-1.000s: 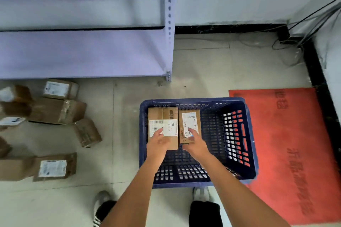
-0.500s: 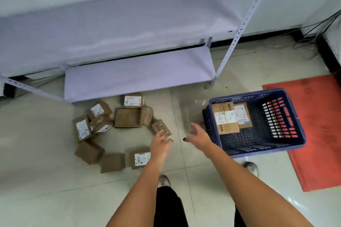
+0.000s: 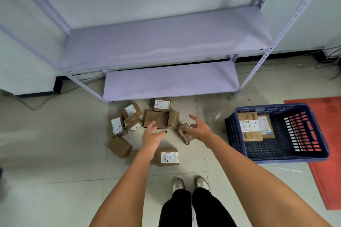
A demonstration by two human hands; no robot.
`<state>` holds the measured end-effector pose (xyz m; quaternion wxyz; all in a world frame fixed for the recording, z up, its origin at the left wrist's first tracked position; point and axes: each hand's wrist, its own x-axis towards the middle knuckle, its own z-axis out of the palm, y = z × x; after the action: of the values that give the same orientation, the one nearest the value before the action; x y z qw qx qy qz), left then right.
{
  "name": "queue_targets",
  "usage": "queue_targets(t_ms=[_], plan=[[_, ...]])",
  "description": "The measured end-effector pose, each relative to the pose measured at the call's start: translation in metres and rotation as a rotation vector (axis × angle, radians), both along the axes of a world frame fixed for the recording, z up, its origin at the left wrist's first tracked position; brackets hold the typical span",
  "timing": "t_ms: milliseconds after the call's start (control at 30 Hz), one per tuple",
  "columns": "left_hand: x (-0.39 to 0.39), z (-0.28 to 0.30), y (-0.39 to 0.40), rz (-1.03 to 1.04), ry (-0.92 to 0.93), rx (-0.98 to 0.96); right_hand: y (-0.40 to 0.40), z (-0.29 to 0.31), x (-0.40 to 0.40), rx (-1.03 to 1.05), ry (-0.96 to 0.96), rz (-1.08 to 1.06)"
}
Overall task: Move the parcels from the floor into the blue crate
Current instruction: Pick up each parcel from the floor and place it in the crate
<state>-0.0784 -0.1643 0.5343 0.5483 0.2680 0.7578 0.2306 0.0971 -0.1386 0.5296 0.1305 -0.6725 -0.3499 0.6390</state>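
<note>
— Cardboard parcels (image 3: pixel 156 121) lie clustered left of the blue crate (image 3: pixel 276 156); two parcels already sit inside it; both hands have left the crate and swung over to the heap.
— Grip?
— Left hand (image 3: pixel 152 135) spread, empty; right hand (image 3: pixel 200 128) fingers splayed, touching a taped parcel (image 3: pixel 186 133); bare floor lies between heap and crate.

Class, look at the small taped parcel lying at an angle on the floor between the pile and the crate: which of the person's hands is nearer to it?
Right. The right hand reaches over the taped parcel, its fingers at its top; the left hand hovers apart, to its left.
</note>
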Motion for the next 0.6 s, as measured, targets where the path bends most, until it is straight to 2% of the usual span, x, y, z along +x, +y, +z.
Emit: queue_targets(t_ms=[167, 367, 600], plan=[[-0.061, -0.02, 0.001, 0.024, -0.009, -0.03, 0.004, -0.016, -0.05, -0.029, 0.022, -0.026], [-0.178, -0.068, 0.015, 0.027, 0.002, -0.112, 0.011, -0.058, -0.143, -0.097, 0.019, -0.069], [-0.288, -0.144, 0.019, 0.007, 0.006, -0.174, 0.002, -0.151, -0.244, -0.198, -0.015, -0.102]])
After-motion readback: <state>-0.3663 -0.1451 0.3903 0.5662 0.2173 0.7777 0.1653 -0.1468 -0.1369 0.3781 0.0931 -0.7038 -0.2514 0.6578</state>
